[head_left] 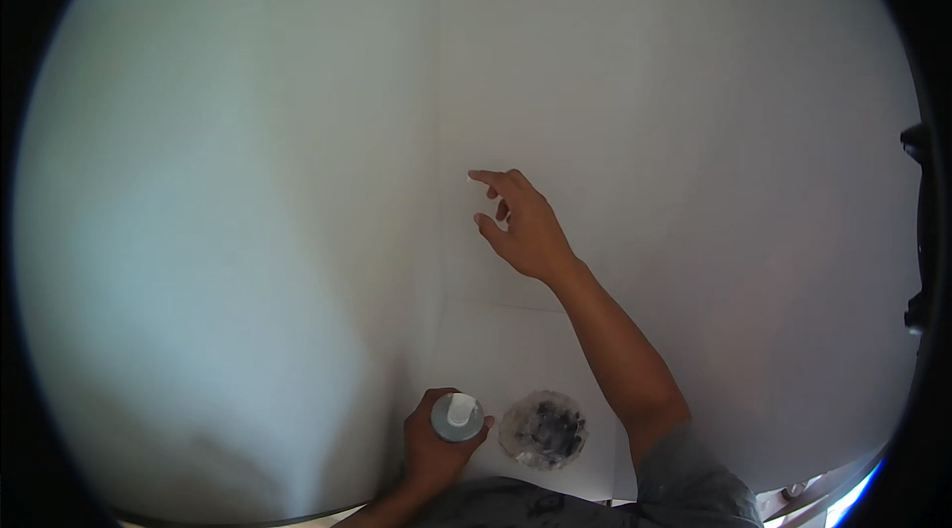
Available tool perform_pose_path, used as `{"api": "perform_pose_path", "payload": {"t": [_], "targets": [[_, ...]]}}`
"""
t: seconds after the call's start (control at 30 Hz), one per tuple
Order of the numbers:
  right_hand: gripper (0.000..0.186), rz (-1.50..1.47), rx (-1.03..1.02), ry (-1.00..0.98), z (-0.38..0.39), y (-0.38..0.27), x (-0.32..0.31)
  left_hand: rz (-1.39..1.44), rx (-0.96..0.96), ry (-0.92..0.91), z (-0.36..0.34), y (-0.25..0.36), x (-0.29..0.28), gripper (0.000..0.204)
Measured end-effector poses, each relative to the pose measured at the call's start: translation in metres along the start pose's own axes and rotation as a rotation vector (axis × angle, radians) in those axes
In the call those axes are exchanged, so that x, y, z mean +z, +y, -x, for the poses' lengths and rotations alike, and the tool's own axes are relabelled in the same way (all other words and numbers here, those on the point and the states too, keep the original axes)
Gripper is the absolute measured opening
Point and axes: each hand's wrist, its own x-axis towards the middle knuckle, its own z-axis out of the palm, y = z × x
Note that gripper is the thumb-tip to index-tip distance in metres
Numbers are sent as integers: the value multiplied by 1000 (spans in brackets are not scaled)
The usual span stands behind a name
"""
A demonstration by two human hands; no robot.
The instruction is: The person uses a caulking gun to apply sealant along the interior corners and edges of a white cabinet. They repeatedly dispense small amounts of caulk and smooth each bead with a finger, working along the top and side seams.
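Note:
My left hand [432, 447] is wrapped round a bottle [443, 426], seen from above, with a round grey top and a white, spout-like piece [461, 409] on it. The bottle's lower part is hidden. Higher up, my right hand [529, 226] is raised in front of the pale wall, its index finger stretched to the left and the thumb apart from it. A small white spot [470, 178] shows at the index fingertip; whether it is the nail or something on it, I cannot make out. Just right of the bottle sits a clear, faceted glass bowl [518, 436] with dark matter inside.
Pale walls [248, 181] meet at a vertical corner left of my right hand. The bowl stands on a white surface [496, 335] between them. Dark fittings [914, 143] show at the far right edge. A grey shirt [694, 478] is at the bottom.

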Motion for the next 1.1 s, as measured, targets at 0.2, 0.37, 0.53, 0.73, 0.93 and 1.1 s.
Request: {"api": "perform_pose_path", "payload": {"t": [0.2, 0.37, 0.53, 0.73, 0.93, 1.1], "targets": [[59, 260, -86, 38, -13, 30, 26, -34, 40, -46, 4, 4, 1, 43], [62, 358, -160, 70, -15, 14, 33, -14, 36, -26, 17, 21, -13, 46], [66, 412, -172, 91, -17, 16, 40, -59, 53, -62, 10, 20, -14, 45], [77, 511, -166, 66, -15, 26, 52, -15, 33, -81, 6, 22, -15, 44], [86, 626, -150, 0, -5, 24, 70, -28, 23, -113, 11, 30, -23, 40], [89, 668, -217, 12, -5, 34, 84, -28, 17, -107, 9, 30, -24, 41]]}}
